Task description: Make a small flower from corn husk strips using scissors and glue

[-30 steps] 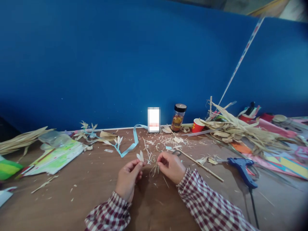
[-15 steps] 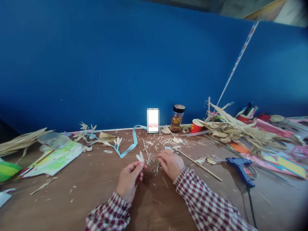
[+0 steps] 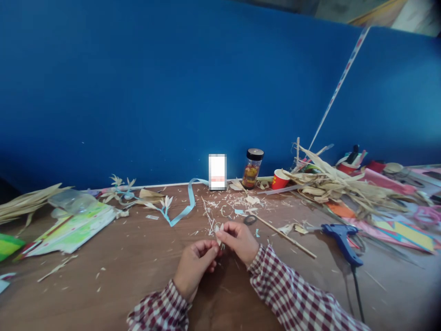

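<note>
Small pale husk petals [image 3: 217, 230] stand between my two hands, low over the middle of the table. My left hand [image 3: 196, 264] is closed in a pinch at their base, thumb against forefinger. From the other side my right hand [image 3: 240, 242] pinches the petals' upper part, its thumb and forefinger pressed together. The fingers cover much of the petals. Just beyond my right hand lies a small dark ring [image 3: 250, 219]. Beyond my left hand, a white petal flower on a light blue stem [image 3: 166, 210] rests by a light blue ribbon [image 3: 188, 210].
A blue glue gun [image 3: 341, 239] and a thin stick [image 3: 287, 237] lie to the right, before piled dry husks [image 3: 330, 181]. A lidded jar [image 3: 253, 170] and red cup [image 3: 280, 179] stand behind scattered scraps. A painted sheet [image 3: 74, 230] lies left.
My right hand has moved left from the scraps on the table to the petals and pinches them. My left hand has shifted slightly right and down, still holding their base.
</note>
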Demonstrator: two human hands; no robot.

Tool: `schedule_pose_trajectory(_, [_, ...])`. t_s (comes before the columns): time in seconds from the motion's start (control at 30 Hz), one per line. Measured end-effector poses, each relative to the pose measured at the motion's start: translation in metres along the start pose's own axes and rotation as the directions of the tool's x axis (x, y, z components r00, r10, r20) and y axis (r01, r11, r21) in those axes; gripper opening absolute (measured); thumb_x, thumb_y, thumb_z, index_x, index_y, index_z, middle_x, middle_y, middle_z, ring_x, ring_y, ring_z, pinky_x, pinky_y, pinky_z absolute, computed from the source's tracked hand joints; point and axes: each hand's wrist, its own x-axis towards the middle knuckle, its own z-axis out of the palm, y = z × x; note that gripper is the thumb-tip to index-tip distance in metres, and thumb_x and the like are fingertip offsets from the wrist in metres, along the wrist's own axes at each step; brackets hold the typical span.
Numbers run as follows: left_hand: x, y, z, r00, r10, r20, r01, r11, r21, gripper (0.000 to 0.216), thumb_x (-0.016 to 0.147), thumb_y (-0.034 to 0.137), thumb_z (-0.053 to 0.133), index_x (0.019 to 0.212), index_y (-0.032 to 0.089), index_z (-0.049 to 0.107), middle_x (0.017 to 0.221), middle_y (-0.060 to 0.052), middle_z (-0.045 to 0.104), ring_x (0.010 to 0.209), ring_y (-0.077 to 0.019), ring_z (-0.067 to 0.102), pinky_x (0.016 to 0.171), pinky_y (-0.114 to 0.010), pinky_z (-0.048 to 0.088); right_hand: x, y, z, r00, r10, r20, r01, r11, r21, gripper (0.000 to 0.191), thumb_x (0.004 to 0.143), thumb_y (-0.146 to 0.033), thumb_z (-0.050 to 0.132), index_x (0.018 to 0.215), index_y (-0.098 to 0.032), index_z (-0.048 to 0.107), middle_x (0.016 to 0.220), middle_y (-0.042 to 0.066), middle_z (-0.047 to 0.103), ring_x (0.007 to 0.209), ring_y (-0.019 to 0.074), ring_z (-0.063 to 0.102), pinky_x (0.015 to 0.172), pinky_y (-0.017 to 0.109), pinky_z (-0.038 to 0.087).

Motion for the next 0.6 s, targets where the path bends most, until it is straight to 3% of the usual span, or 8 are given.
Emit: schedule_pose_trajectory(0.6, [-0.001,-0.002,0.0004,0.998,0.0,-0.062,0.001,1.0,0.011,0.024,0.066,0.035,0.063,0.07,0.012,0.059,0.06,-0.001,0.06,0.044,-0.004,0.044,0.04,-0.014,0.034,-0.0019,0.0018,0.0036,1.0,0.03,0.001,-0.03,0.998,0.051,0.027,0.073,-0.039,0.055,0.065,-0.014,0.054,0.054,-0.004,0.047,0.046,0.0059,0.035,0.043,0.018,0.027])
